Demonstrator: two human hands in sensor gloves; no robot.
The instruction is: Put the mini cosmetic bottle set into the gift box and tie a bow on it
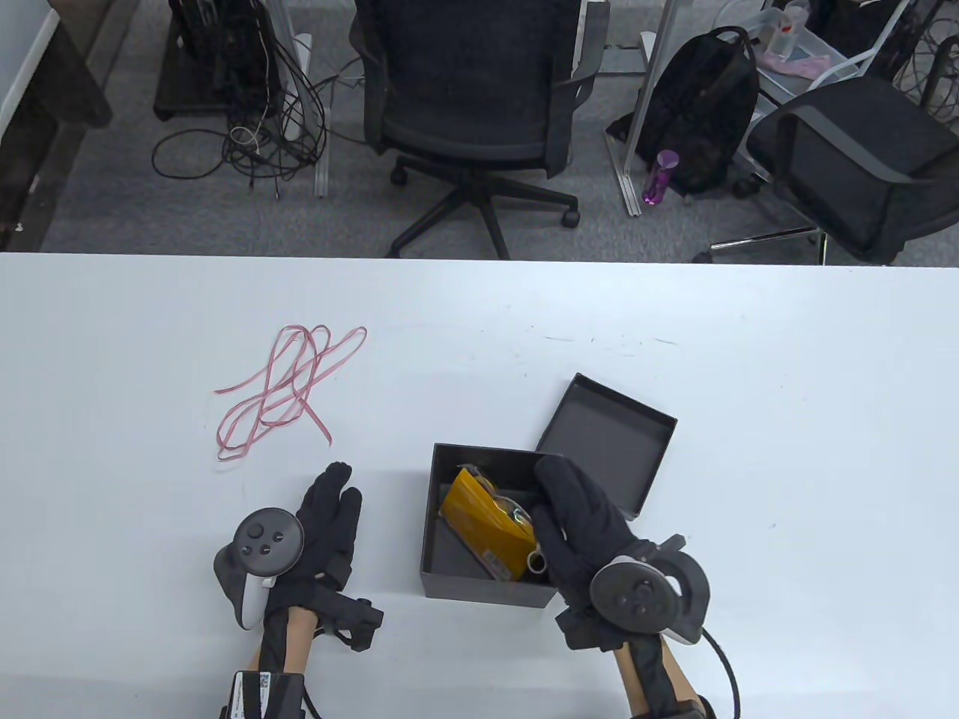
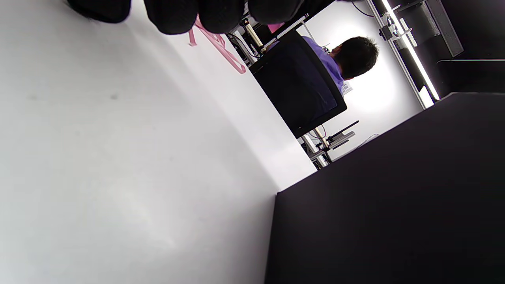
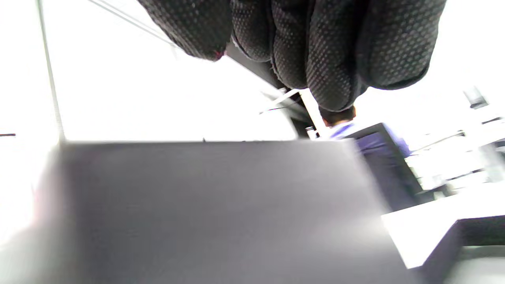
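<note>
Table view: the cosmetic set (image 1: 488,530), a yellow pouch with clear bottles, lies in the black gift box (image 1: 442,524) near the desk's (image 1: 787,419) front; the right hand (image 1: 581,524) covers part of it, grasp unclear. The left hand (image 1: 330,517) rests flat, holding nothing.

Left wrist view: only the box's dark wall (image 2: 394,197) and pink ribbon (image 2: 221,43) show.

Right wrist view: blurred.

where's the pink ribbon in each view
Table view: ribbon lies loose on the table, left of the box, beyond the left hand.
Left wrist view: ribbon at top, just below the fingertips.
Right wrist view: not in it.
Shared landmark: the black box, also in the left wrist and right wrist views.
</note>
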